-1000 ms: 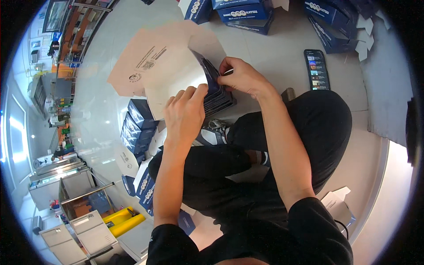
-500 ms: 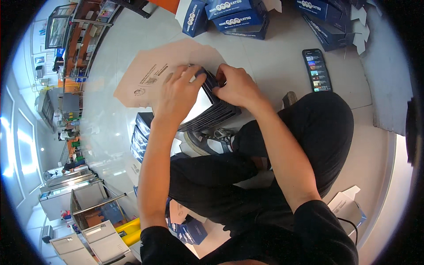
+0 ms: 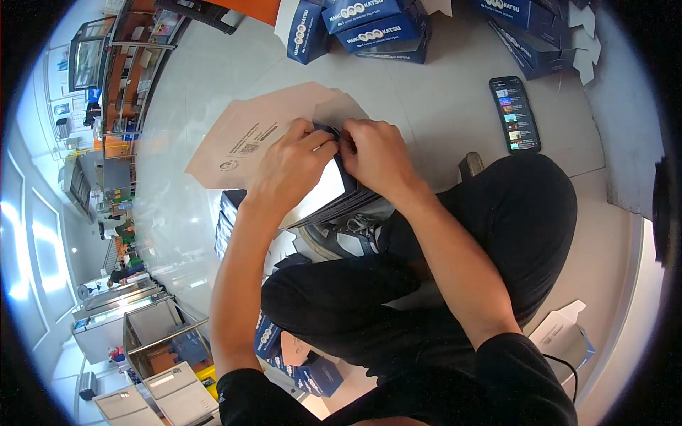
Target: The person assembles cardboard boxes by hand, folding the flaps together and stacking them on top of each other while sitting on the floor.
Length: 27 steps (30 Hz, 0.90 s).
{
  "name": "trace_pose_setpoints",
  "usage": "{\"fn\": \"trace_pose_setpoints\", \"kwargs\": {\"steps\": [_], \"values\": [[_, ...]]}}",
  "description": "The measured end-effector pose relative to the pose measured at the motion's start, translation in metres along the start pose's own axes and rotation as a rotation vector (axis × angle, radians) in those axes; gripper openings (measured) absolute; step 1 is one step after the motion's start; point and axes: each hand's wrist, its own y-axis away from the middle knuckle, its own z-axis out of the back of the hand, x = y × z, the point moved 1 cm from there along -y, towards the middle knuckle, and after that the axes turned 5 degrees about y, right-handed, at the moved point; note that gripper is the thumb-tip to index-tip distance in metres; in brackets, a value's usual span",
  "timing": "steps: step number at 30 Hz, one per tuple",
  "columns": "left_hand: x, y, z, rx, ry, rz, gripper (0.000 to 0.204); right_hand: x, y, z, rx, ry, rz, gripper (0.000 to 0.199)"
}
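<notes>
In front of my crossed legs lies a stack of flat cardboard box blanks (image 3: 339, 214), dark at the edges. From the top of it a pale brown cardboard box blank (image 3: 245, 133) spreads away to the far left, its printed side up. My left hand (image 3: 293, 165) is closed, its curled fingertips pinching the blank's dark blue flap (image 3: 326, 130). Right beside it, my right hand (image 3: 378, 155) also pinches that flap, thumb and fingers together. A white panel (image 3: 321, 190) shows between my wrists. What lies under the fingertips is partly hidden.
Blue folded boxes (image 3: 376, 32) stand at the far side, with more blue boxes (image 3: 529, 35) at the far right. A phone (image 3: 514, 115) with a lit screen lies on the floor. Beside my left leg are more blue boxes (image 3: 316, 375). A white-and-blue carton (image 3: 563, 337) sits at the near right.
Both hands have drawn closer together at the flap, and the left fingers have curled in from a more spread pose. The whole view has shifted slightly.
</notes>
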Motion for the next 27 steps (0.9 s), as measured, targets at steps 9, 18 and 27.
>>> {"fn": "trace_pose_setpoints", "kwargs": {"steps": [9,18,27], "values": [[-0.005,0.011,-0.001,-0.209,0.2,0.178,0.023,-0.006,-0.014,0.015,0.232,-0.14,-0.234,0.032],[0.014,0.125,-0.011,-0.272,0.155,1.159,0.033,0.023,-0.002,0.015,0.208,0.141,0.016,0.033],[0.025,0.142,-0.038,-0.306,0.146,1.081,0.02,0.022,-0.006,-0.001,0.261,0.298,0.074,0.033]]}}
